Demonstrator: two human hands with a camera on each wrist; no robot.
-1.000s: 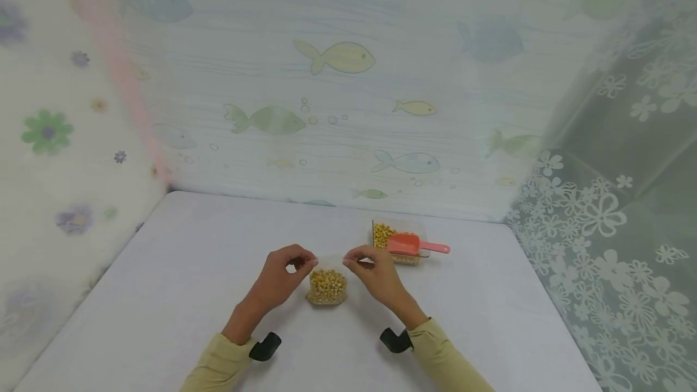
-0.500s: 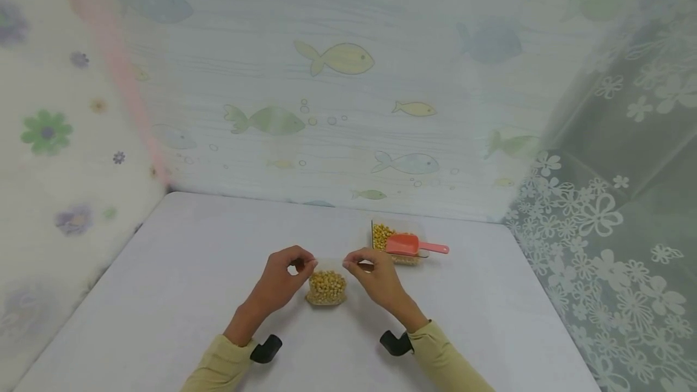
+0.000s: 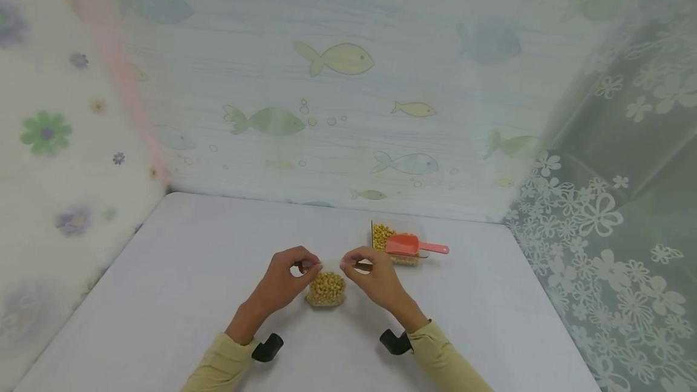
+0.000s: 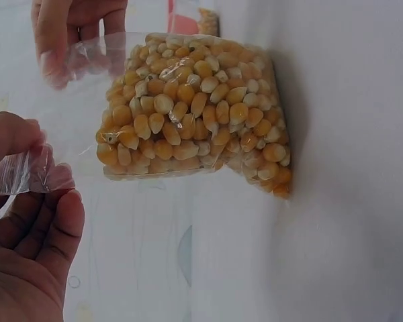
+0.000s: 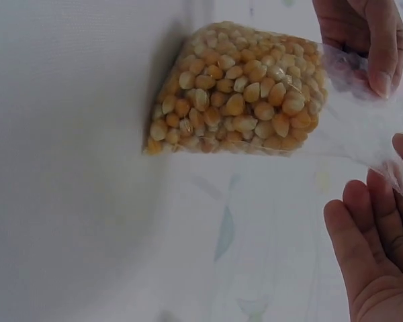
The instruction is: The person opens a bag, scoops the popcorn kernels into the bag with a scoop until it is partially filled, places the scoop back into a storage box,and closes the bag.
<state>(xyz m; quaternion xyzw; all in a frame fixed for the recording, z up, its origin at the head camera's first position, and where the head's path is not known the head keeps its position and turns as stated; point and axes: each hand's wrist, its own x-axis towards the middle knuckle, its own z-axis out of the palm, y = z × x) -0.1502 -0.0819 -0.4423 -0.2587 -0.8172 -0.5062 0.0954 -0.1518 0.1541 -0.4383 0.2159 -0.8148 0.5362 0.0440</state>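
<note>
A clear plastic bag of corn kernels [image 3: 327, 288] stands on the table with its filled part at the bottom. My left hand [image 3: 284, 278] pinches the left side of the bag's top between thumb and fingers. On the other side, my right hand [image 3: 377, 276] pinches the opposite top corner. In the left wrist view the bag [image 4: 195, 107] has crumpled clear film above the kernels, bunched in the left hand's fingers [image 4: 64, 228]. The right wrist view shows the film stretching from the kernels [image 5: 242, 94] to the right hand's fingertips [image 5: 342, 215]. Whether the top is sealed I cannot tell.
Behind my right hand, a clear box [image 3: 407, 261] of corn kernels stands on the white table [image 3: 218, 241]. A red scoop [image 3: 404, 245] lies across it, handle pointing right. A fish-patterned curtain [image 3: 337, 138] hangs along the table's far edge.
My left hand has shifted slightly right along the bag's top, so the two hands are closer together. The right hand has barely moved. The bag stays in place.
</note>
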